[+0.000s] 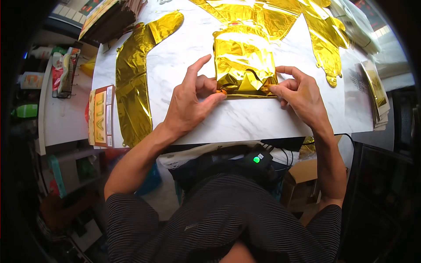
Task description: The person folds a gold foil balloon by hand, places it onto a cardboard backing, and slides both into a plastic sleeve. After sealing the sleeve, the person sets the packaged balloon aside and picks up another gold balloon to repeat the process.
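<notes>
A folded gold foil sheet (243,48) lies on the white marbled table, its near edge crumpled and bent over. My left hand (190,94) pinches the near left corner between thumb and fingers, with the index finger raised apart. At the near right corner, my right hand (300,90) grips the foil between thumb and fingers. Something small and orange shows by my left thumb tip. Beyond the folded foil, more gold foil (280,19) spreads toward the far edge.
To the left lies a long bent gold foil piece (133,74), beside a card reading FALL (101,116). Another foil piece (324,44) is at the right. Stacked packets (377,94) stand at the right edge, and a dark stack (112,19) at the far left.
</notes>
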`<state>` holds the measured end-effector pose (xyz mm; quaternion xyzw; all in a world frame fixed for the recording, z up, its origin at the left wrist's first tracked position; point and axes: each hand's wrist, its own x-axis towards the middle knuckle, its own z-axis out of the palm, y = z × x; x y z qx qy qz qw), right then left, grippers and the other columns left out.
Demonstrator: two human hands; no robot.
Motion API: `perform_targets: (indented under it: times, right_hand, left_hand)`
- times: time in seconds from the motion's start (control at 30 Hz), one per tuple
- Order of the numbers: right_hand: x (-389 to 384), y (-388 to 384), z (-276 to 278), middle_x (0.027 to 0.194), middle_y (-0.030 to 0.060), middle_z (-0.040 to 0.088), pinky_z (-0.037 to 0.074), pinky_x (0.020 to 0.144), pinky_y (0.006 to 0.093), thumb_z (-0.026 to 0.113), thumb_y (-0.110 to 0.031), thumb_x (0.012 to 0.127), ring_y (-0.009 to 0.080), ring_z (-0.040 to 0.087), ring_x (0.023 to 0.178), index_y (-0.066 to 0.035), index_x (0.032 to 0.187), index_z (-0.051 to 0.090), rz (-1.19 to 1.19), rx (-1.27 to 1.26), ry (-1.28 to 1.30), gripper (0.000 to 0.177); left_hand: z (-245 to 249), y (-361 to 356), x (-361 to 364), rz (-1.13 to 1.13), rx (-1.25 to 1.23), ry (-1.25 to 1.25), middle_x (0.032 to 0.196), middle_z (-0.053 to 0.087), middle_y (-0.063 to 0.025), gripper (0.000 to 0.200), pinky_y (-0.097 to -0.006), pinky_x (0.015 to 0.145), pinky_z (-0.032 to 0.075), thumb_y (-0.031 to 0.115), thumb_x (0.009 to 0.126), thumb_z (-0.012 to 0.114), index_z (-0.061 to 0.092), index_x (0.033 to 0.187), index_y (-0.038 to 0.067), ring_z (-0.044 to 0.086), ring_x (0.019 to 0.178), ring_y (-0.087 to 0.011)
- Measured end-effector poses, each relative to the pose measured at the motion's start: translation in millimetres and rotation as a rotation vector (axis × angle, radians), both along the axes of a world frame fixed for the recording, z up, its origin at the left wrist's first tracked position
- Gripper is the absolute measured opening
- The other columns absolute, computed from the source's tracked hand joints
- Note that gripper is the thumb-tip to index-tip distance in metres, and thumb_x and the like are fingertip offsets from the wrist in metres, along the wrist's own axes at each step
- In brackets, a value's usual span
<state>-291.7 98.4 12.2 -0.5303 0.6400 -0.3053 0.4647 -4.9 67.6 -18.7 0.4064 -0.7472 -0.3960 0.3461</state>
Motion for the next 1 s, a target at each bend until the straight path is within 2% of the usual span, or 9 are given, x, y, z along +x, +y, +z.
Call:
perform_targets:
  times: [0.2, 0.53, 0.83, 1.0]
  right_hand:
    - [1.1, 0.6, 1.4, 0.076, 0.0007, 0.069, 0.046, 0.054, 0.0221, 0.077, -0.012, 0.093, 0.0061, 0.059, 0.06, 0.008, 0.135, 0.059, 0.0, -0.004, 0.014, 0.049]
    - [-0.6, -1.0, -0.3, 0.075, 0.0019, 0.07, 0.047, 0.055, 0.0223, 0.075, -0.011, 0.093, 0.0066, 0.06, 0.06, 0.008, 0.132, 0.06, 0.023, -0.008, 0.065, 0.047]
    - [0.1, -1.7, 1.9, 0.075, 0.0013, 0.069, 0.046, 0.054, 0.0224, 0.074, -0.009, 0.091, 0.007, 0.061, 0.06, 0.009, 0.131, 0.06, 0.015, 0.013, 0.047, 0.046]
    - [0.2, -2.2, 1.6, 0.075, 0.0021, 0.069, 0.047, 0.055, 0.0225, 0.074, -0.007, 0.091, 0.0071, 0.06, 0.06, 0.009, 0.132, 0.059, 0.029, 0.005, 0.019, 0.046]
  left_hand:
    - [3.2, -1.8, 0.6, -0.048, 0.051, 0.012, 0.079, 0.071, -0.0075, 0.074, -0.0362, 0.104, 0.056, -0.001, 0.092, 0.073, 0.034, 0.155, -0.002, 0.072, 0.081, -0.0147]
    - [6.7, 1.0, -6.1, 0.038, -0.006, -0.05, 0.075, 0.071, -0.0065, 0.066, -0.0361, 0.103, 0.057, 0.0, 0.093, 0.072, 0.04, 0.151, -0.003, 0.069, 0.073, -0.0111]
    - [0.1, 6.2, -3.4, 0.097, 0.127, 0.073, 0.091, 0.077, -0.0105, 0.071, -0.0316, 0.09, 0.059, 0.005, 0.09, 0.08, 0.043, 0.151, -0.001, 0.074, 0.092, -0.0144]
    - [11.1, 5.8, -4.3, 0.126, -0.112, -0.099, 0.09, 0.076, -0.0117, 0.069, -0.0325, 0.081, 0.059, 0.006, 0.087, 0.082, 0.047, 0.147, 0.0, 0.074, 0.088, -0.0192]
